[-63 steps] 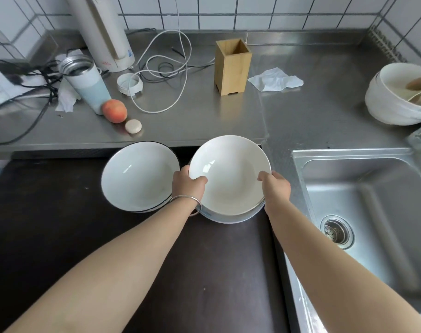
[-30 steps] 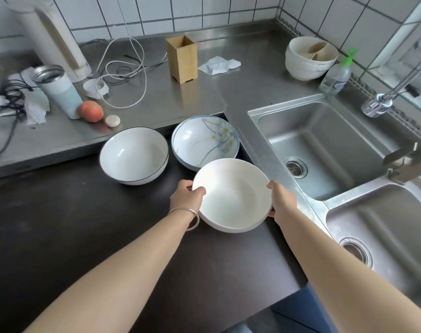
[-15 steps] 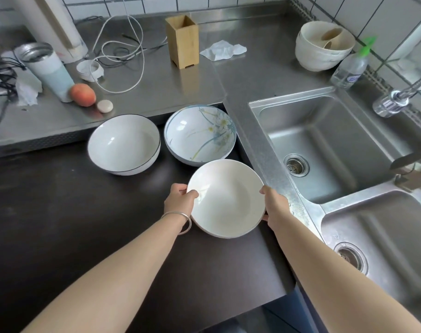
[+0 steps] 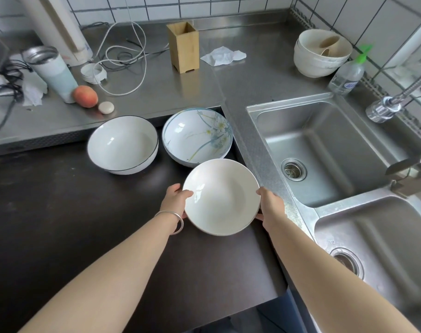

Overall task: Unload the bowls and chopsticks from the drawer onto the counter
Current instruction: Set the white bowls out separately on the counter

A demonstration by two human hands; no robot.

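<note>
I hold a plain white bowl (image 4: 221, 197) by its rim, my left hand (image 4: 174, 200) on its left side and my right hand (image 4: 270, 206) on its right side. It tilts slightly toward me above the dark drawer surface (image 4: 60, 212). Behind it in the drawer sit a white bowl with a dark rim (image 4: 122, 145) and a bowl painted with blue flowers (image 4: 197, 137), which looks stacked on another. No chopsticks are visible.
The steel counter (image 4: 176, 85) carries a wooden holder (image 4: 183, 46), a crumpled tissue (image 4: 222, 56), a tumbler (image 4: 51, 72), a peach (image 4: 85, 96), cables (image 4: 123, 56) and stacked cream bowls (image 4: 321, 52). A double sink (image 4: 324, 150) and a bottle (image 4: 347, 75) lie to the right.
Both hands lifted the plain white bowl off the flowered bowl and drew it toward me. The camera view swung right, revealing the sinks.
</note>
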